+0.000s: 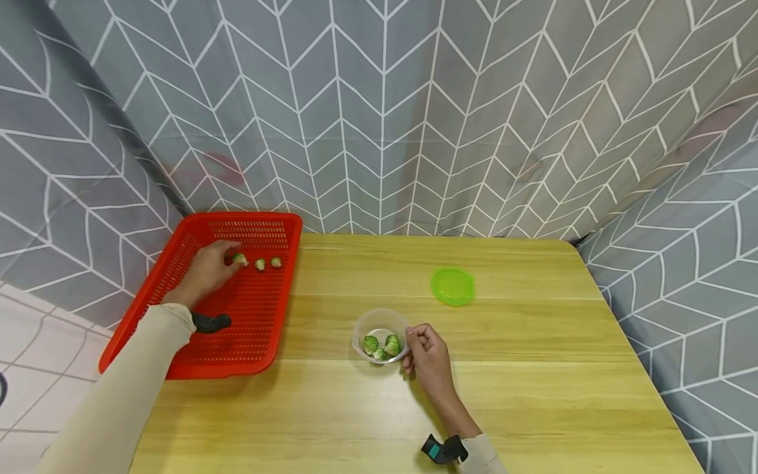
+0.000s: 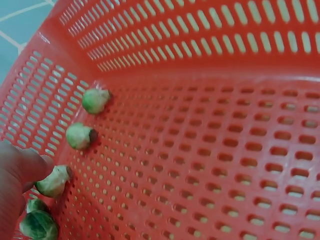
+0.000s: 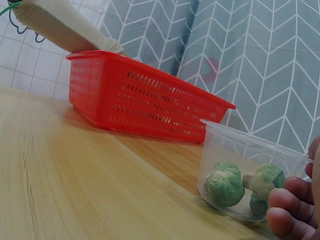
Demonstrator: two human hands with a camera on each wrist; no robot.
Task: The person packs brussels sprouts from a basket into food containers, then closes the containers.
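Left hand (image 1: 207, 268): in basket (image 1: 251, 309), by sprout (image 1: 239, 258), can't tell grip | right hand (image 1: 429, 359): pinching tub (image 1: 364, 326)

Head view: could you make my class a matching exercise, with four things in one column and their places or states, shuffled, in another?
1. Green lid
2. Clear plastic tub
3. Left hand
4. Right hand

A. Reaches into the red basket
B. Contains Brussels sprouts
C. Grips a container
D. Lies untouched on the wooden table

Pairs: 1-D, 2-B, 3-A, 4-C
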